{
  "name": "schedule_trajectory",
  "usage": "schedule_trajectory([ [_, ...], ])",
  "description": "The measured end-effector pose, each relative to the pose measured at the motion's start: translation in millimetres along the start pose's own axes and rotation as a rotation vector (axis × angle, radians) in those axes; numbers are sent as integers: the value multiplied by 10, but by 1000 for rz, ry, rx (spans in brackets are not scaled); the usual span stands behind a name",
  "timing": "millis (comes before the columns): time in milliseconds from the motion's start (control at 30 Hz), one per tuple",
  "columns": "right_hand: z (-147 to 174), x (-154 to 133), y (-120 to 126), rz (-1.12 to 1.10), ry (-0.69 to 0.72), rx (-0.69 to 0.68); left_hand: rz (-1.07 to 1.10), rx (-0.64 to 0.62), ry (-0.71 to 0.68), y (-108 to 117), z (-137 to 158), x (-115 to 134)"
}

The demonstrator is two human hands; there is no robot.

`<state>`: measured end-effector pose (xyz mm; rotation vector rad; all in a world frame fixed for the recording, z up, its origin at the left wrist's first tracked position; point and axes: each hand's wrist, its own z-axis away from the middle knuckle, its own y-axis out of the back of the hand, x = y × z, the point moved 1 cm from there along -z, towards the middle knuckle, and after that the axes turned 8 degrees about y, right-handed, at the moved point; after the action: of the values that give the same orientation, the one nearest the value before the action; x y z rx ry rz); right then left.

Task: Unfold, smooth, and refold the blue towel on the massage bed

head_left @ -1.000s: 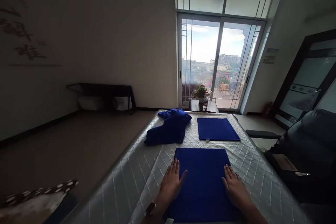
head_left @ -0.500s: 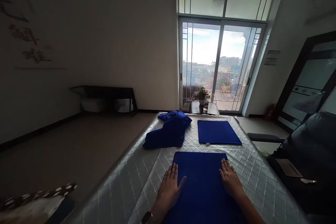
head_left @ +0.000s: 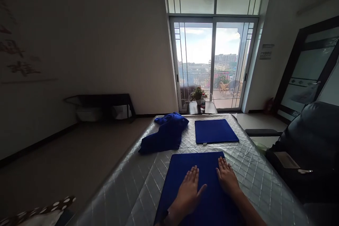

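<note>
A flat blue fabric piece point(head_left: 182, 164), looking like a seat cushion or its cover, lies right in front of me. On its middle rests my left hand point(head_left: 189, 190), palm down with fingers stretched and thumb apart. My right hand point(head_left: 227, 176) lies flat along the piece's right edge, fingers extended. Neither hand grips anything. Farther back, a second flat blue piece point(head_left: 215, 131) with a small white tag lies on the quilted silver cover point(head_left: 127, 183). To its left is a crumpled blue cloth point(head_left: 166, 134).
Beyond the silver surface stands a small table point(head_left: 209, 107) with a potted plant point(head_left: 197, 93) and a bottle point(head_left: 203, 101). A black chair point(head_left: 312, 137) is at the right. Polka-dot fabric point(head_left: 50, 206) shows at lower left. A dark bench point(head_left: 106, 104) lines the left wall.
My left hand has moved right, from the piece's left edge onto its middle. My right hand stays near the right edge. The view has turned slightly right.
</note>
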<state>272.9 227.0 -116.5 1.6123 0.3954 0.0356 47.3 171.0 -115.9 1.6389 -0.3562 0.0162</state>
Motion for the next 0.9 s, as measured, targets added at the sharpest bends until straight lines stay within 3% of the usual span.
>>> schedule_trajectory([
  [167,17,50,-32,48,56,-12,100,-4,-160,-112,-460,758],
  [300,24,51,-20,74,71,-31,117,31,-114,-212,-630,859],
  [433,12,15,9,19,19,0,58,33,-10,-237,-564,413],
  [600,1,15,-5,-16,14,11,-46,56,233,-112,-353,-581],
  [700,-1,33,-33,-7,27,28,-55,126,305,-74,-206,-1028],
  [800,-4,40,-40,4,27,28,-24,144,334,-77,-124,-1183],
  [900,0,28,-20,28,36,18,-4,130,341,-53,-114,-1148],
])
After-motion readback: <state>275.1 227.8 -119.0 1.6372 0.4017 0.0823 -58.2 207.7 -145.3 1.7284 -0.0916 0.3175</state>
